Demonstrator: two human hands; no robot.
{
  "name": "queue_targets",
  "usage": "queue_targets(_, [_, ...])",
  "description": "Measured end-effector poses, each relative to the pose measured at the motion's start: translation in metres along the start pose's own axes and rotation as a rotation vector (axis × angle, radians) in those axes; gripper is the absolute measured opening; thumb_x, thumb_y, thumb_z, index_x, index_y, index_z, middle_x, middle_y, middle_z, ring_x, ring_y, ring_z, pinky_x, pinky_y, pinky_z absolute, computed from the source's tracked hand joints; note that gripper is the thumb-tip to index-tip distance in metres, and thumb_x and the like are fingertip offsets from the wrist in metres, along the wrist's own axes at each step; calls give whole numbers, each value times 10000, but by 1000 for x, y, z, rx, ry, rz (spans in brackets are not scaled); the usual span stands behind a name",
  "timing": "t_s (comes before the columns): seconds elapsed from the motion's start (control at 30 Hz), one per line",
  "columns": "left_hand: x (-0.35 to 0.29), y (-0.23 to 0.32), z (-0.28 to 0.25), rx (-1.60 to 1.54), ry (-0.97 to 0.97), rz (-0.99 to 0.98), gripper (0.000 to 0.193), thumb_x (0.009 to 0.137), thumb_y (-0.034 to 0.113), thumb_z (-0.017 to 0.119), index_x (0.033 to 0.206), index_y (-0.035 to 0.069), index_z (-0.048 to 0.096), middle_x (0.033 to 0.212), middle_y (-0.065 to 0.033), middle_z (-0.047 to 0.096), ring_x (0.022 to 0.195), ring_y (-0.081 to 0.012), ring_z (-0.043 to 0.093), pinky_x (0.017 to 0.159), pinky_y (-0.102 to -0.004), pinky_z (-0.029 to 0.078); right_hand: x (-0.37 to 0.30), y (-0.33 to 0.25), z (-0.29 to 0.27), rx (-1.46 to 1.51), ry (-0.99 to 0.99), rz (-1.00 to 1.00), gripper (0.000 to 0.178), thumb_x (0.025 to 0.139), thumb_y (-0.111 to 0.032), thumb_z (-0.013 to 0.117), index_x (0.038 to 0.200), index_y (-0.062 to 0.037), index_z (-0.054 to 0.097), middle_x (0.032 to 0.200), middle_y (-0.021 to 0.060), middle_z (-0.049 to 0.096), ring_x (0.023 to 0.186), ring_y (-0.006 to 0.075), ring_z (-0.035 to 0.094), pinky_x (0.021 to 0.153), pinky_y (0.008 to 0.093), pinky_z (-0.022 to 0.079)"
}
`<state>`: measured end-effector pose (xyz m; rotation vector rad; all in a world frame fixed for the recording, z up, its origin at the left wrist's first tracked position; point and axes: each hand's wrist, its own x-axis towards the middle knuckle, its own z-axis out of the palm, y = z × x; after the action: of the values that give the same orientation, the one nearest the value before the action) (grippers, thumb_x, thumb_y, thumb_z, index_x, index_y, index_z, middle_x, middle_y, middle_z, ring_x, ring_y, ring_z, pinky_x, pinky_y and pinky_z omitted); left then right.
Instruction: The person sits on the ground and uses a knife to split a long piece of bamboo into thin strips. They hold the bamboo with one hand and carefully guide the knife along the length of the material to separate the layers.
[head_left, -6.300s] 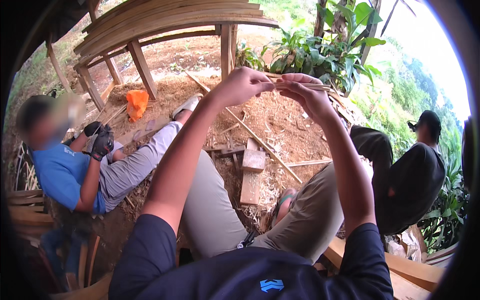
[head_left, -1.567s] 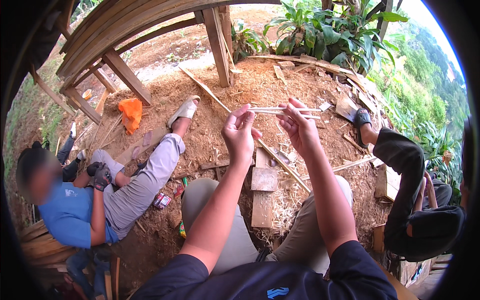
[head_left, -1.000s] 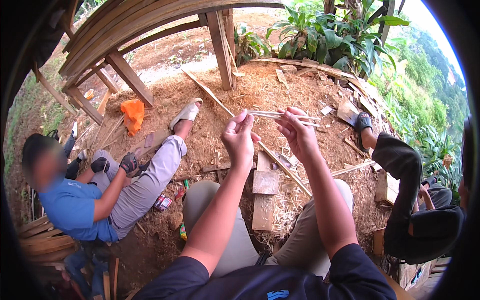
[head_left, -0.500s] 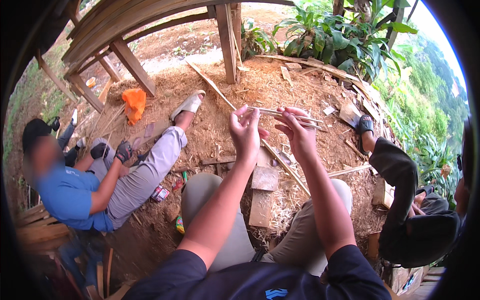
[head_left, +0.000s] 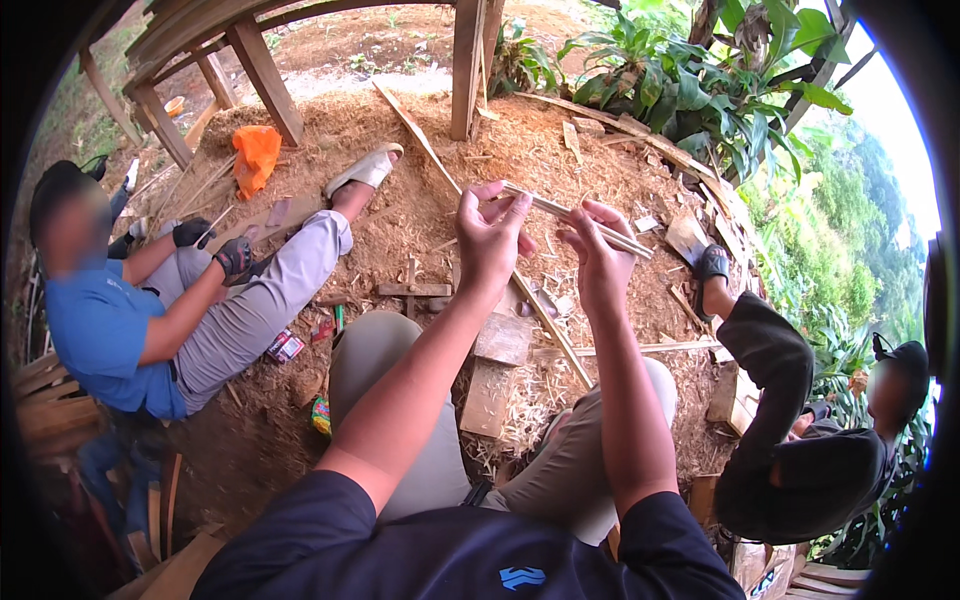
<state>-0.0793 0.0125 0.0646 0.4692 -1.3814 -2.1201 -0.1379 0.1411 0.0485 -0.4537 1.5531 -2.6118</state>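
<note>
Left hand: the left hand (head_left: pixel 488 240) had a thumb-and-finger pinch near one end of the bundle, pretty narrow.
Right hand: the right hand (head_left: pixel 600 262) was closed on it farther along, ends poking out past the fingers.
Sticks: the thin sticks (head_left: pixel 550 207) were up in the air between both hands, slanting down to the right. At least two, couldn't count exactly.
Feel: I'd guess super light, stiffish, dry rather than slippery, but easy to snap if bent hard.
Where to grab: near both ends looked right to me, gentle pinch.
Block: a wooden block (head_left: pixel 503 338) sat on a board (head_left: pixel 487 400) between the knees.
Ground: brown dirt (head_left: pixel 420 215) with shavings all over, kinda messy.
Neighbours: a blue-shirted person (head_left: pixel 105 325) on the left, a dark-clothed person (head_left: pixel 800 490) on the right.
Farther out: orange bag (head_left: pixel 257 160), timber rack (head_left: pixel 262 80), leafy plants (head_left: pixel 690 90).
</note>
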Motion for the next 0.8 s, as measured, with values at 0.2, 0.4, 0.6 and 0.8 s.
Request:
queue_targets(0.2, [-3,-2,4,12,6,17,448,901,114,735,1221,-15,449,1002,-160,685,503,-118,582,432,-233,465,4,0,-3,78,18,62,353,895,-62,722,1179,55,549,1008,144,652,909,206,704,708,302,628])
queue_targets(0.4, [-4,-3,4,40,12,36,465,895,101,737,1232,-20,441,1015,-166,681,495,-123,580,421,-231,456,4,0,-2,125,11,78,350,893,-52,722,1175,55,545,1016,147,654,945,214,701,716,306,627])
queue_targets(0.6, [-5,-6,4,-10,-8,36,420,924,65,688,1241,-33,430,1045,-190,664,490,-120,580,413,-238,458,4,1,-2,126,44,54,335,895,-48,721,1163,55,548,1014,163,659,923,225,711,690,297,627])
queue_targets(0.8, [-6,-9,4,8,-25,29,397,944,61,659,1261,-46,446,1032,-189,665,495,-119,589,414,-237,462,5,1,-6,151,58,43,310,906,-46,706,1157,56,555,1002,170,671,877,234,721,658,288,622])
